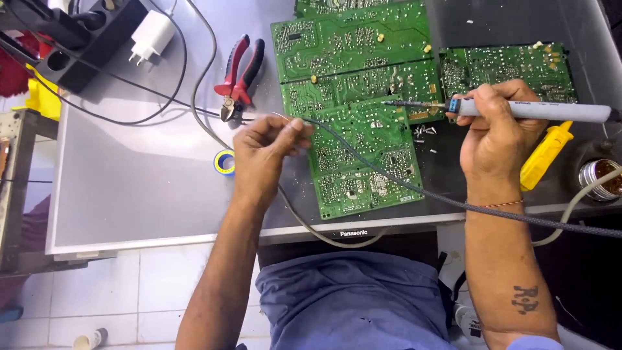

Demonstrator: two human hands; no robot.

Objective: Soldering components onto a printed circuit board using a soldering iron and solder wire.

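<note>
My right hand (495,129) grips a grey soldering iron (538,111) with a blue collar, its dark tip resting on a green circuit board (363,129). My left hand (265,152) pinches a thin strand of solder wire (280,116) between thumb and fingers at the board's left edge. The iron's braided cable (389,178) runs across the board and under my right wrist.
Red-handled cutters (238,78) and a blue-yellow tape roll (225,162) lie left of the board on a grey panel (129,181). A white charger (149,35), a black holder (78,39), a yellow tool (544,155) and a round tin (599,178) sit around. More green boards (505,68) lie behind.
</note>
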